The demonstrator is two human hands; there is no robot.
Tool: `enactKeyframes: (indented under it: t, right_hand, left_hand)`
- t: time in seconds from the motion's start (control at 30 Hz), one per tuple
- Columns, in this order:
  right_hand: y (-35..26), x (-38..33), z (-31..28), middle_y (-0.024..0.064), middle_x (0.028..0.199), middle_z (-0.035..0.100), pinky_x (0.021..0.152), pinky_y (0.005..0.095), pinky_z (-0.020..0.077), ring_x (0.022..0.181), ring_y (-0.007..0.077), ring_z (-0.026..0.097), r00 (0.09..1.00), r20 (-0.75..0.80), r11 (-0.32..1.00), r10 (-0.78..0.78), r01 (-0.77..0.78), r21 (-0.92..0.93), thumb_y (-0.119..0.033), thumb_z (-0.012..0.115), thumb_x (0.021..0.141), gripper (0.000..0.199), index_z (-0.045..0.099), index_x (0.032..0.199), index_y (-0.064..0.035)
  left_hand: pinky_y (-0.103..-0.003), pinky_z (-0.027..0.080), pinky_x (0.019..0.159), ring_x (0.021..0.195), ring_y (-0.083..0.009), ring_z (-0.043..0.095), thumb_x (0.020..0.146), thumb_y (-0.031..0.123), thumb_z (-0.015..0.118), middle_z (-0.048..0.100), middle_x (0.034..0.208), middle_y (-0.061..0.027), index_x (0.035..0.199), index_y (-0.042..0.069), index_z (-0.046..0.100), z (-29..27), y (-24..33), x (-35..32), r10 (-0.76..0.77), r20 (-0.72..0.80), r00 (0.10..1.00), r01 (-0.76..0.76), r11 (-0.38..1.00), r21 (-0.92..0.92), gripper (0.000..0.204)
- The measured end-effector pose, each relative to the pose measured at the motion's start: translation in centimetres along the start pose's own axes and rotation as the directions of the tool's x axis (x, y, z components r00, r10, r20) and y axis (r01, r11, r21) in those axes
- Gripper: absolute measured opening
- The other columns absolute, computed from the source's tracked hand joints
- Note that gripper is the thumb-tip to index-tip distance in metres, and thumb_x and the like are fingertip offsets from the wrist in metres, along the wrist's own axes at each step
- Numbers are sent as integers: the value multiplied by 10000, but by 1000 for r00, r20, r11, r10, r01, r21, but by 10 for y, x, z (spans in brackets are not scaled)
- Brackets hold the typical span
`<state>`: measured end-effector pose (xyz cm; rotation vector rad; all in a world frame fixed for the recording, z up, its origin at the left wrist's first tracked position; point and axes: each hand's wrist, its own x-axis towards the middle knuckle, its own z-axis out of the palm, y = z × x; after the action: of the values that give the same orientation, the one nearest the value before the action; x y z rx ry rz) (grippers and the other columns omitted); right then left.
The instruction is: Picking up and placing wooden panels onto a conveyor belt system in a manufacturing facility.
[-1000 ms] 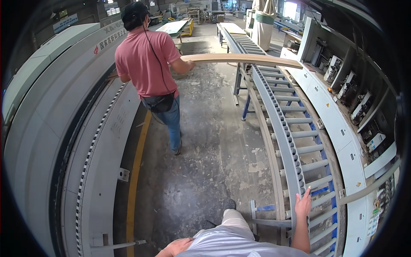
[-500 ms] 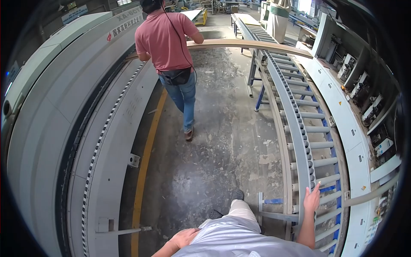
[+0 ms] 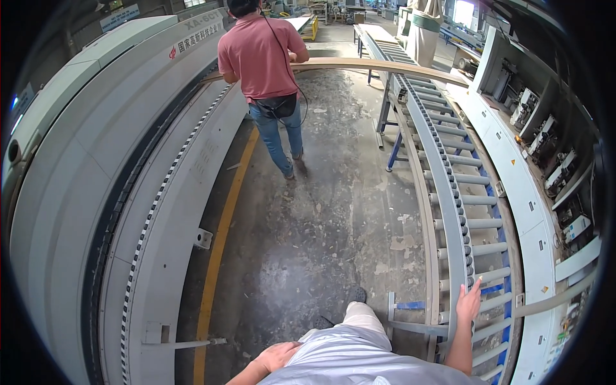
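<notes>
My left hand (image 3: 279, 355) lies flat against the side of my light shirt (image 3: 333, 359), holding nothing; its fingertips are partly lost against the cloth. On the right, my right hand (image 3: 468, 303) rests on the inner side rail (image 3: 438, 167) of a roller conveyor (image 3: 478, 200). Its fingers are stretched out and grip nothing. The conveyor's grey rollers run away from me beside that hand. Ahead, a person in a pink shirt (image 3: 260, 58), seen from behind, has hands at a long wooden strip (image 3: 378, 64) that spans from the left machine across the conveyor.
A long pale machine (image 3: 70, 167) with a toothed black-and-white track lines the left side. A short bar (image 3: 186, 345) sticks out from it near me. A yellow floor line (image 3: 221, 237) runs beside it. Blue conveyor legs (image 3: 396, 151) and an open machine cabinet (image 3: 532, 128) stand right.
The person in pink has stepped farther ahead and appears slightly more to the right. My view has shifted a little; both my hands stay where they were.
</notes>
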<state>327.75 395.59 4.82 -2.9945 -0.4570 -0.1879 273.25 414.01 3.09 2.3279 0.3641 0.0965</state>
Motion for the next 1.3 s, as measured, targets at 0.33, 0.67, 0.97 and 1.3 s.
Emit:
enactKeyframes:
  t: [0.33, 0.67, 0.97, 1.3]
  right_hand:
    - [-2, -1, -1, 204, 1051, 533, 778, 460, 445, 930, 381, 548, 1000, -2, 1000, 4, -4, -13, -389, 524, 882, 660, 248, 1402, -90]
    - [-9, 0, -7, 206, 1080, 526, 808, 451, 437, 964, 376, 539, 999, 38, 1000, 24, -24, -21, -374, 533, 880, 669, 238, 1406, -84]
    - [-31, 23, -11, 222, 1145, 504, 868, 450, 414, 1030, 384, 507, 995, 85, 996, 57, -62, 64, -342, 557, 866, 711, 200, 1420, -74]
    - [-127, 149, 17, 196, 1094, 504, 845, 453, 418, 1007, 366, 513, 998, 53, 994, -21, 15, 108, -366, 575, 840, 759, 197, 1418, -52]
  left_hand:
    - [-374, 439, 929, 1090, -305, 516, 866, 175, 426, 483, 1227, -156, 1273, 34, 389, -2, 0, 1, -25, 26, 999, 25, 1000, -9, 432]
    - [-378, 435, 928, 1088, -308, 514, 872, 183, 421, 479, 1226, -160, 1266, 28, 397, -1, -11, 13, 8, 56, 998, -6, 999, -36, 424]
    - [-353, 392, 951, 1131, -263, 486, 883, 306, 476, 501, 1231, -142, 1249, 4, 447, -36, -13, 64, -355, 208, 911, 404, 867, -292, 476]
    - [-320, 337, 997, 1195, -209, 454, 929, 415, 474, 527, 1263, -129, 1243, 25, 512, -63, -89, 155, -630, 375, 680, 700, 404, -589, 502]
